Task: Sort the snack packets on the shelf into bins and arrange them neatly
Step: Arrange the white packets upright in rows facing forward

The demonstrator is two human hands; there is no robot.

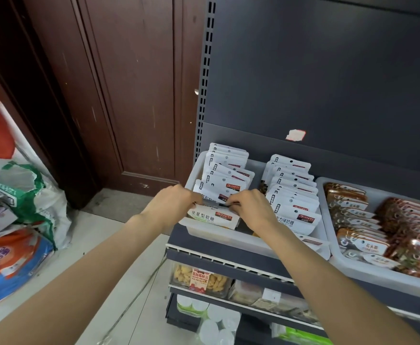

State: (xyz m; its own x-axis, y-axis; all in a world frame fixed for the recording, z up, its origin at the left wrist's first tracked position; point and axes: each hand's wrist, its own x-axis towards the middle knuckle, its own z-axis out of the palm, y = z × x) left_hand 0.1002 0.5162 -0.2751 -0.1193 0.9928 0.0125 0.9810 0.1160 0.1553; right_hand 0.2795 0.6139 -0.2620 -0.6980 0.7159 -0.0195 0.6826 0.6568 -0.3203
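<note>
A risk of toppling is judged for the front white packet (212, 216), which is pinched along its top edge by the left hand (173, 204) and the right hand (250, 207), fingers curled on it; if it is pressed down unevenly, the upright row behind it may be pushed over or the packet creased. The packet is held at the front of the left column in the white bin (231, 239) on the shelf (229, 261). It is flat, white, printed with dark characters and a red-and-black label. A second bin (368, 272) of brown packets stands just beside.
</note>
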